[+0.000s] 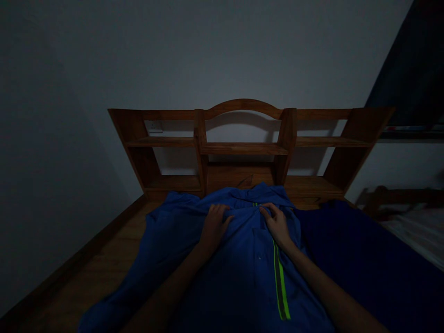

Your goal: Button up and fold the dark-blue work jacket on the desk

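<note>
A blue work jacket (pixel 236 259) with a yellow-green and grey reflective stripe lies spread in front of me, its cloth wrinkled. My left hand (pixel 214 225) rests on its upper part, fingers curled over a fold and the thumb on the near side. To the right, my right hand (pixel 277 226) pinches the cloth between thumb and fingers, beside the upper end of the stripe. A raised fold runs between both hands. Dim light hides the fingertips in part.
The jacket lies on a wooden bed surface (pixel 114 245), below a wooden headboard shelf (pixel 244 148). Dark blue cloth (pixel 354 259) lies at the right. Beyond it is pale striped bedding (pixel 416 231). A wall socket (pixel 153 126) shows behind the left shelf.
</note>
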`<act>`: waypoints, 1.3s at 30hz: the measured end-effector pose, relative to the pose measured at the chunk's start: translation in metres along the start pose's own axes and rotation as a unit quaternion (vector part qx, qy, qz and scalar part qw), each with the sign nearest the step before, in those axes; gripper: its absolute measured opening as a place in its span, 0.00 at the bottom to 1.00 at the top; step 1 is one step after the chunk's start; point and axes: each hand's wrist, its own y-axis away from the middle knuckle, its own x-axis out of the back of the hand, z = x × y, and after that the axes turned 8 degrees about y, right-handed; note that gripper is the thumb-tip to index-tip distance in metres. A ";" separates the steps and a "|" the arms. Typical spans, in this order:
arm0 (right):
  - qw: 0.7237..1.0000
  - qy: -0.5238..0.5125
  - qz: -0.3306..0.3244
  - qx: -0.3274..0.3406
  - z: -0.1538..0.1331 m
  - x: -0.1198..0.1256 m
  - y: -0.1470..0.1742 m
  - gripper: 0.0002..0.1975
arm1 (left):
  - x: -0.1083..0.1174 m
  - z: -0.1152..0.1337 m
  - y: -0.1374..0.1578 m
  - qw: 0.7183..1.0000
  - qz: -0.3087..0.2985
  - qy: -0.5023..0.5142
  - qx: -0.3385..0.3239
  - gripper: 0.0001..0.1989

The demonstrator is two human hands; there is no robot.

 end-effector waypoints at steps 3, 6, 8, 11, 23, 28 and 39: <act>0.999 0.042 0.017 -0.008 0.002 0.000 0.003 0.16 | -0.001 0.002 0.004 0.999 0.015 -0.006 0.043 0.12; 0.995 0.098 0.024 -0.022 0.001 -0.004 0.008 0.15 | -0.003 -0.001 0.009 0.992 -0.027 0.019 0.118 0.16; 0.992 0.124 0.022 -0.001 -0.002 -0.006 0.012 0.13 | -0.004 -0.007 0.011 0.982 -0.081 0.060 0.159 0.17; 0.985 0.141 0.021 0.101 -0.014 -0.009 0.018 0.13 | -0.005 -0.014 0.010 0.961 -0.149 0.137 0.187 0.13; 0.949 0.170 -0.107 0.242 -0.036 -0.026 0.043 0.21 | -0.013 0.004 0.006 0.899 -0.121 0.402 0.125 0.12; 0.975 0.108 -0.100 0.164 -0.027 -0.031 0.040 0.10 | -0.019 -0.013 0.009 0.883 -0.185 0.417 0.108 0.13; 0.984 0.084 -0.139 0.079 -0.021 -0.030 0.031 0.06 | -0.022 -0.020 0.013 0.922 -0.237 0.293 0.091 0.15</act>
